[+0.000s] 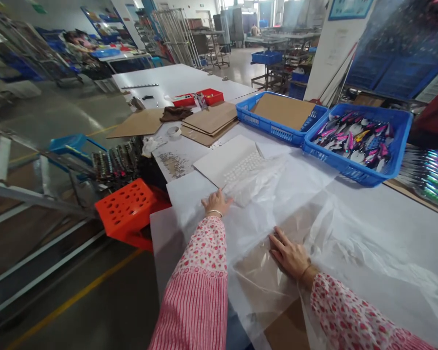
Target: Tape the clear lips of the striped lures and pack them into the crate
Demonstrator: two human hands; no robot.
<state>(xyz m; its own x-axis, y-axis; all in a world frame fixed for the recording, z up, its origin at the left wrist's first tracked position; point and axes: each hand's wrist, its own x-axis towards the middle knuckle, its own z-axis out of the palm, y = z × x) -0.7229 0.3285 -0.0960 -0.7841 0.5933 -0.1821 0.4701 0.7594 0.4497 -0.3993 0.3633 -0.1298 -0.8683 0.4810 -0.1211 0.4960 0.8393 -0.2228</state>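
Observation:
My left hand lies with its fingers spread at the near edge of a white board dotted with small pale pieces. Clear plastic film is crumpled over part of that board. Flat on a sheet of clear plastic rests my right hand, fingers stretched out and holding nothing. Brown cardboard shows through and below this sheet. More loose plastic lies in folds to the right of my right hand.
A blue basket of colourful fishing lures stands at the right, beside a blue basket holding cardboard. Cardboard sheets, a tape roll and red trays sit farther back. An orange plastic stool is below the table's left edge.

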